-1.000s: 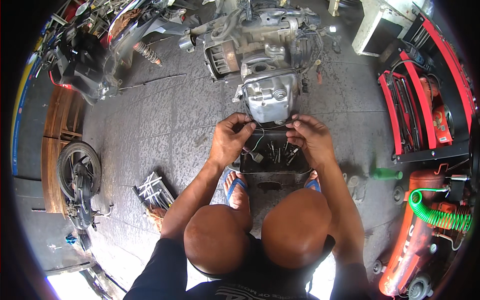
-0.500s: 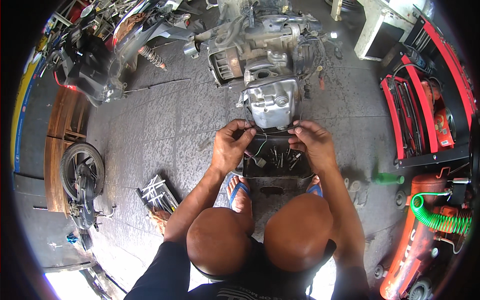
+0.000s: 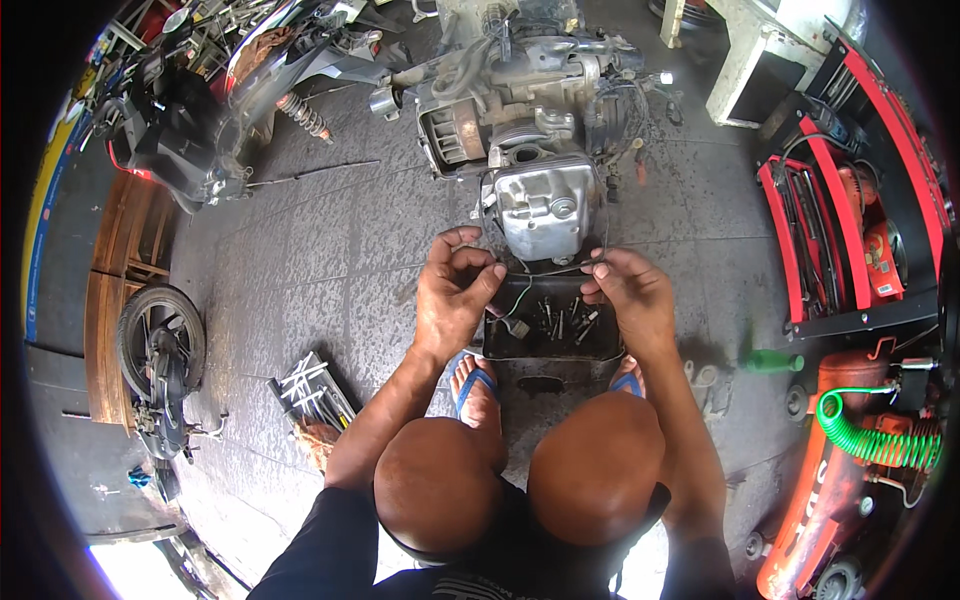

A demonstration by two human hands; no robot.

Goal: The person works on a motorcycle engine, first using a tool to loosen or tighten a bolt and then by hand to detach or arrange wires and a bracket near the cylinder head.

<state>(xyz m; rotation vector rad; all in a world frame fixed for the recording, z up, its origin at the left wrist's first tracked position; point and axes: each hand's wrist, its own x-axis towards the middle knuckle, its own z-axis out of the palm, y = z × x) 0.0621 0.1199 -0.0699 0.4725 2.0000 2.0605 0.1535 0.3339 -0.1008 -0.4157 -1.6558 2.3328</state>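
Note:
A thin dark cable point(image 3: 552, 271) stretches between my two hands, just in front of the engine's silver cover point(image 3: 540, 215). My left hand point(image 3: 450, 295) pinches its left end between thumb and forefinger, with the other fingers loosely curled. At the other side my right hand point(image 3: 638, 295) grips the cable between thumb and fingertips. A pale green wire with a white connector point(image 3: 517, 327) hangs from the cable on the left. Below the hands lies a black tray point(image 3: 550, 350) holding several bolts point(image 3: 562, 318).
The scooter engine point(image 3: 510, 100) lies on the tiled floor ahead. Red tool trays point(image 3: 790, 235) and a red air compressor point(image 3: 820, 480) with a green coiled hose stand at right. A green bottle point(image 3: 775, 361) lies nearby. At left are a small tool box point(image 3: 315, 395) and a wheel point(image 3: 160, 335).
My left hand has shifted slightly left and its fingers have lifted and loosened. My right hand has moved a little to the right, and the cable looks straighter between them.

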